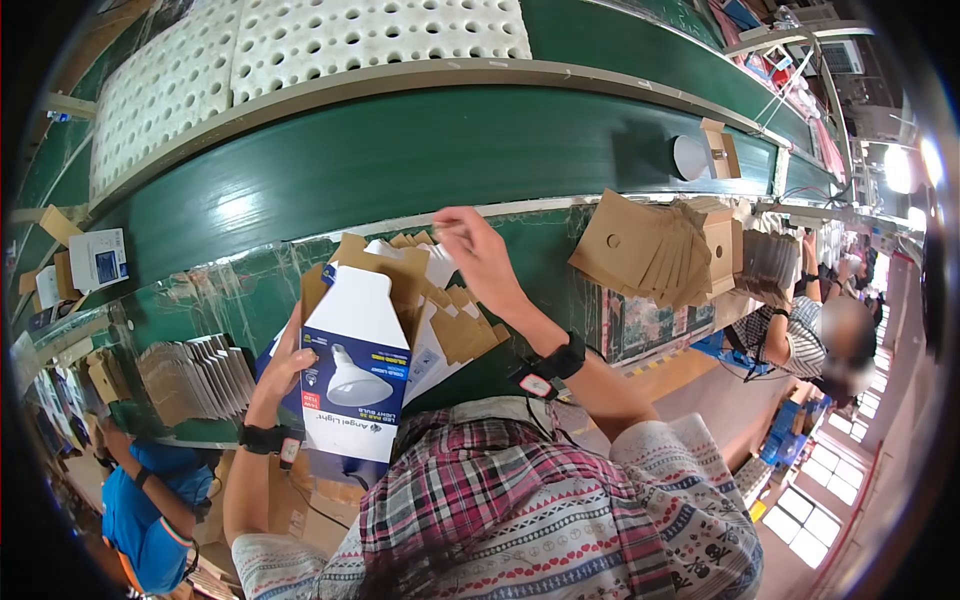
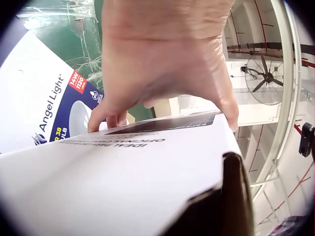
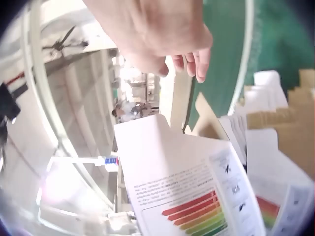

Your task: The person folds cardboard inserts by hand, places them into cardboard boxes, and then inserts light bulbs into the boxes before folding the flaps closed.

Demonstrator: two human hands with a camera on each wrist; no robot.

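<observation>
My left hand point(image 1: 283, 368) grips a printed LED bulb carton point(image 1: 352, 375) by its side, thumb on the front panel. The carton stands upright before my chest, its white top flap raised. In the left wrist view a white carton side point(image 2: 123, 177) fills the foreground below the hand point(image 2: 165, 59). My right hand point(image 1: 482, 258) is in the air to the right of the flap, fingers loosely bent with nothing in them. In the right wrist view those fingers point(image 3: 191, 64) hang above a white panel with a coloured energy chart point(image 3: 197, 214). Brown cardboard and white carton pieces point(image 1: 462, 325) lie behind the carton.
A green conveyor belt point(image 1: 400, 140) runs across the front, with perforated white foam trays point(image 1: 370, 35) beyond it. On the belt, a bulb point(image 1: 688, 158) sits by a brown insert. Brown cardboard sheets point(image 1: 640, 245) fan out at right, folded cartons point(image 1: 195, 375) at left. People work on both sides.
</observation>
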